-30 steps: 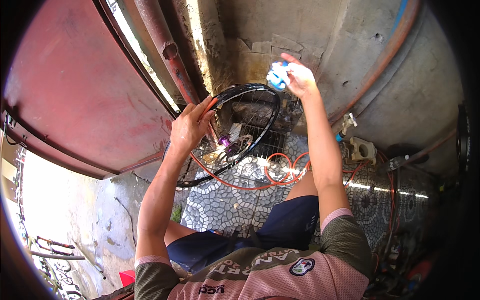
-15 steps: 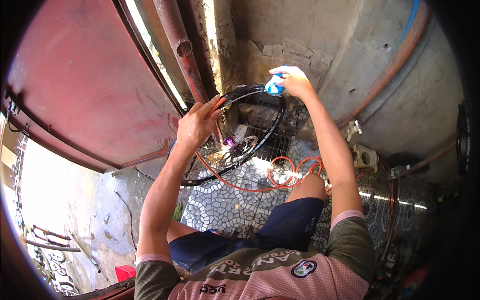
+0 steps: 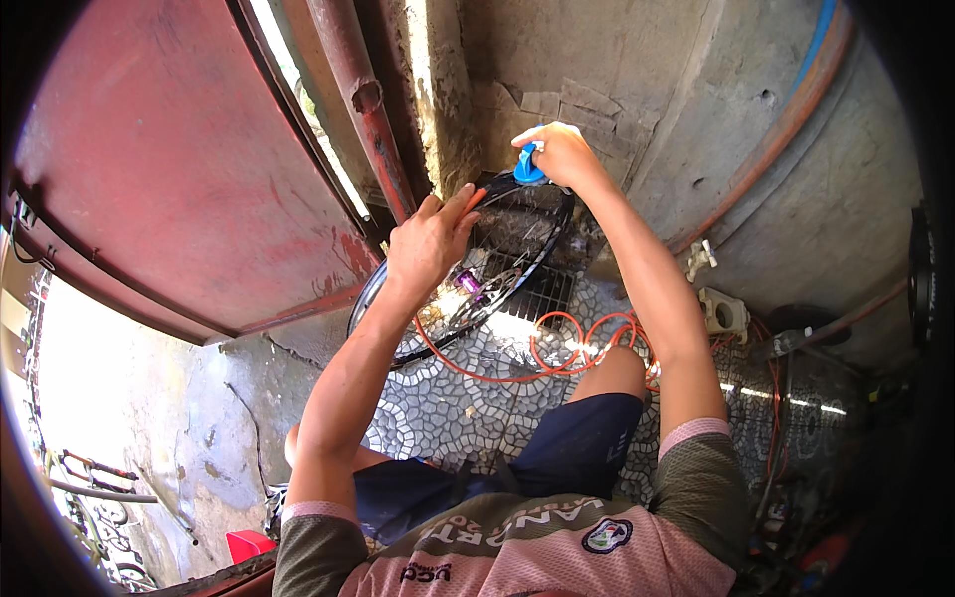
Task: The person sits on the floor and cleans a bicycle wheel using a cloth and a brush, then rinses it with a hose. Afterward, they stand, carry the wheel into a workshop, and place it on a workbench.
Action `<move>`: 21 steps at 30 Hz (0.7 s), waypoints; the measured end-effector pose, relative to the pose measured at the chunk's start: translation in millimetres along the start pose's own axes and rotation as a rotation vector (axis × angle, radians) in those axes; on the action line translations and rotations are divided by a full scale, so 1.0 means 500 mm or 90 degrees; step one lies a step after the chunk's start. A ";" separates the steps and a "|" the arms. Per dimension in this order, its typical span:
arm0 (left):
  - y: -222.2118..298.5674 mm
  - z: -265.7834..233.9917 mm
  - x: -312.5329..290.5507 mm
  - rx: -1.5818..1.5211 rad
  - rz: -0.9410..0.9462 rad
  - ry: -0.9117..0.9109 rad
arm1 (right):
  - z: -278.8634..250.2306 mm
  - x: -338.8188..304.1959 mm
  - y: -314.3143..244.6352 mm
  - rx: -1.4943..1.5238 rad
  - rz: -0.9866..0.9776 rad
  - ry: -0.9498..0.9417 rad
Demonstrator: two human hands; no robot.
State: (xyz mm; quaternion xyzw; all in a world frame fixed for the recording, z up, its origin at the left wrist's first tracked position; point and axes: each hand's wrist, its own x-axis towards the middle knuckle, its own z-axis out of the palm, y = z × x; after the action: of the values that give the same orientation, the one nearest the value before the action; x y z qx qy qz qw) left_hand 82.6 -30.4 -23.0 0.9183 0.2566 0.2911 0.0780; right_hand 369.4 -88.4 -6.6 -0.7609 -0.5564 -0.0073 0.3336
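little wheel rim point(image 3: 502, 183) separates left hand point(image 3: 426, 242) from right hand point(image 3: 564, 157).

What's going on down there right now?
A seated person is working on a bicycle wheel with both hands. The right hand holds a blue scrubber at the far edge of the rim. The left hand is by the rim too, holding the end of an orange hose. The wheel leans near a floor grate, its purple hub showing.

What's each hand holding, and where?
Right hand: blue scrubber, by its top. Left hand: orange hose, near its end; whether it grips the wheel is unclear.
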 end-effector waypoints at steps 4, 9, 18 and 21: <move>0.009 0.012 0.003 0.000 0.001 0.017 | -0.012 -0.017 -0.061 -0.148 0.056 0.004; 0.012 0.010 0.006 -0.005 0.001 0.021 | -0.077 -0.015 -0.014 -0.471 -0.236 0.100; -0.005 0.014 0.018 -0.004 -0.041 0.012 | 0.008 -0.022 0.043 -0.339 0.084 -0.009; 0.001 0.019 0.025 0.000 -0.056 0.005 | 0.013 -0.033 -0.052 -0.201 0.105 -0.026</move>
State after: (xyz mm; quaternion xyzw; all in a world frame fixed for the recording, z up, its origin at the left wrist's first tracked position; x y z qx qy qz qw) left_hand 97.0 -24.6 -24.6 0.9049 0.2972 0.2910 0.0900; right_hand 338.7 -94.8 -4.7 -0.8469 -0.4908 -0.0517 0.1977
